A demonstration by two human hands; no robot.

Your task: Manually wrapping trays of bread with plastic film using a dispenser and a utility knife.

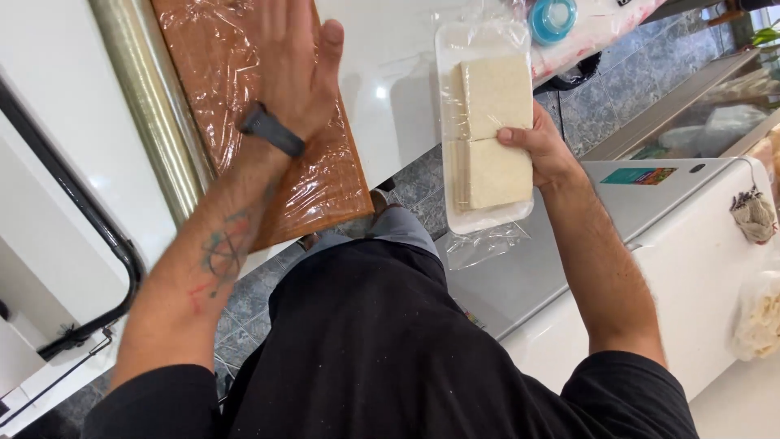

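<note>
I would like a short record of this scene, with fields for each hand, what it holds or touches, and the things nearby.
left hand: open, flat over the clear film on the brown board
right hand: grips the white tray at its side
tray content: two pale blocks, wrapped in film
surface: white counter
nearby: metal roller, blue ring

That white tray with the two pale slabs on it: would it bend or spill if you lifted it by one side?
Probably it flexes: the white tray looks thin and foam-like. The right hand grips it from one side only, so it seems light. The pale slabs lie flat under loose clear film and might slide if tilted.
</note>
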